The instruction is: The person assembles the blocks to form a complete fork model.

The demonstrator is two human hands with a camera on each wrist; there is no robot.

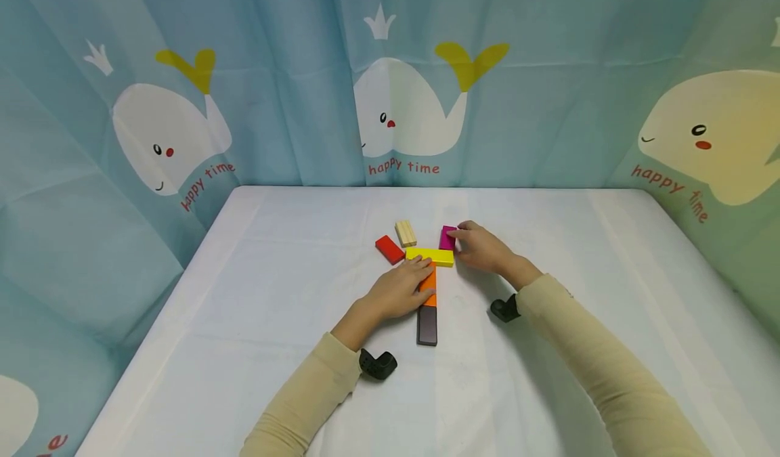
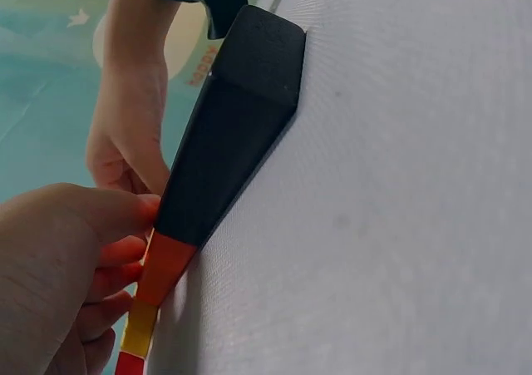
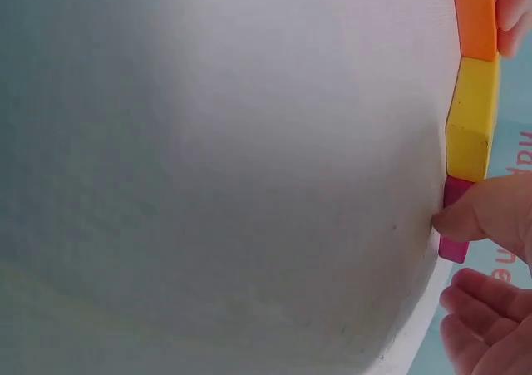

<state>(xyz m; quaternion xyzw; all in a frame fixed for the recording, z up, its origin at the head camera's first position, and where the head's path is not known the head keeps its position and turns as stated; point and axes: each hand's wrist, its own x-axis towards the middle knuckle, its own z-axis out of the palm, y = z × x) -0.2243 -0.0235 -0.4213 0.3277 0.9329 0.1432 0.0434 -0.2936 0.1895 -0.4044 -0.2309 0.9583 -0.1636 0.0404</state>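
My left hand (image 1: 399,288) rests over an orange block (image 1: 430,281), fingertips at the edge of a yellow block (image 1: 437,258) and thumb on the orange side. A dark block (image 1: 428,326) continues the orange one at the near end; the yellow one lies crosswise at its far end. With its thumb my right hand (image 1: 483,248) touches a magenta block (image 3: 455,250) just beyond the yellow block's right end. In the right wrist view its other fingers (image 3: 482,308) stand apart from that block. A red block (image 1: 390,249) lies tilted near the yellow block's left end.
A pale wood block (image 1: 405,233) lies behind the yellow one. All sit on a white-covered table (image 1: 274,274), with a whale-print curtain (image 1: 292,91) along its far edge. Black wrist devices (image 1: 379,365) hang below both sleeves.
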